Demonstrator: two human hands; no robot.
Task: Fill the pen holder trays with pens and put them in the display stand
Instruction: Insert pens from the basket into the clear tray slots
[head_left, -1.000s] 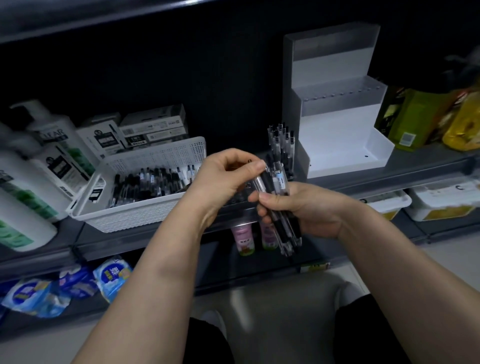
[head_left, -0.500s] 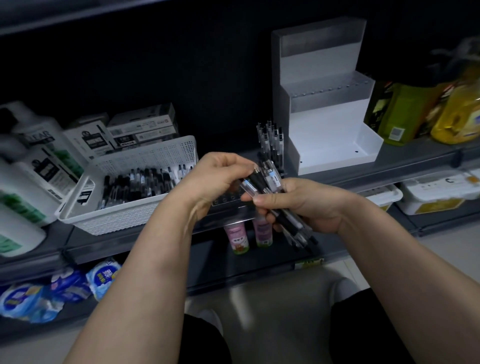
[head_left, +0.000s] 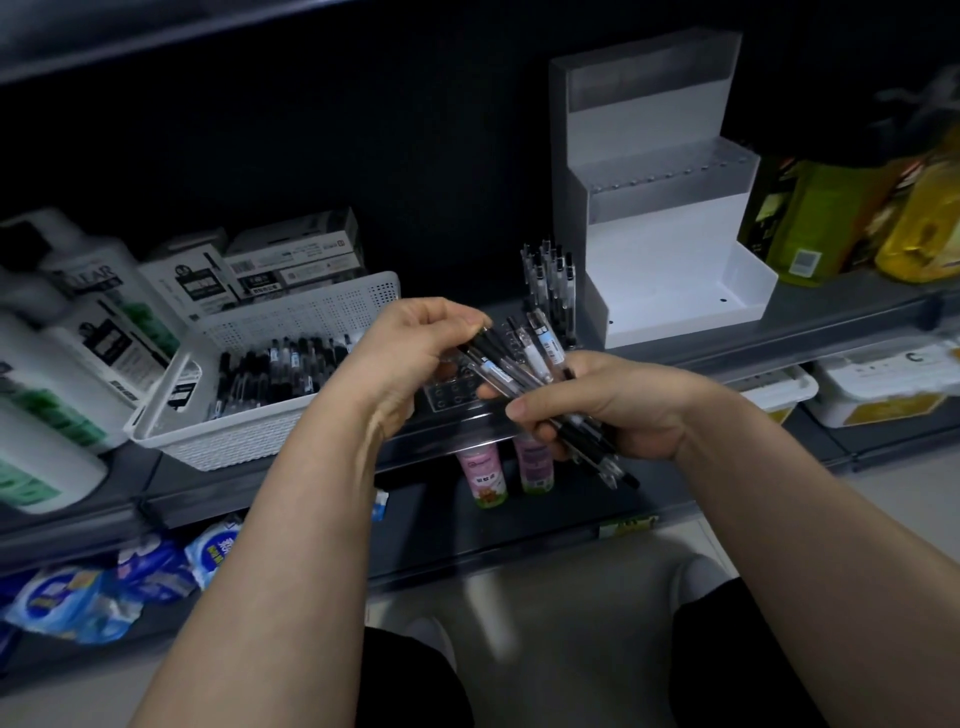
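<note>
The white display stand (head_left: 670, 249) sits at upper right. The white basket (head_left: 291, 338) of loose pens lies left of centre, a supply within reach. At centre, the right hand (head_left: 613, 410) clenches a bundle of pens (head_left: 537, 353), likely stock for the clear pen holder tray (head_left: 454, 392) behind it. The bundle's long axis slants from lower right to upper left. The left hand (head_left: 415, 348) pinches one pen's upper-left end, apparently to draw it out.

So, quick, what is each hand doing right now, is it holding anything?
The left hand pinches the end of one pen in the bunch.
The right hand grips the bunch of pens.
</note>
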